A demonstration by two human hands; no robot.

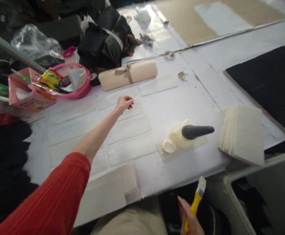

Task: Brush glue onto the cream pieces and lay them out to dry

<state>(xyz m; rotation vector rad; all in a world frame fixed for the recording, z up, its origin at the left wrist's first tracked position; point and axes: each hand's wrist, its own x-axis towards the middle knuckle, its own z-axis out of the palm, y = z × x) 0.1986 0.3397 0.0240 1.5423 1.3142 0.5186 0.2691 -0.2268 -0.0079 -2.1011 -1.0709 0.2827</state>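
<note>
My left hand (125,103) reaches out over the table, fingers curled into a pinch; whatever may be in them is too small to make out. Beneath and around it lie several pale rectangular pieces (130,129) in rows on the white surface. Down by the table's front edge, my right hand (191,220) is closed round the yellow handle of a paintbrush (198,199), bristles pointing up. Between the hands stands a cream glue-like bottle (181,135) with a black cone-shaped top, resting on a pale piece.
A peach bundle (144,71) tied with a bow lies beyond my left hand. Pink basin (80,93) and pink box (32,102) sit at left. Pale pieces are stacked in front (103,195) and at right (245,133), near a grey bin (232,195).
</note>
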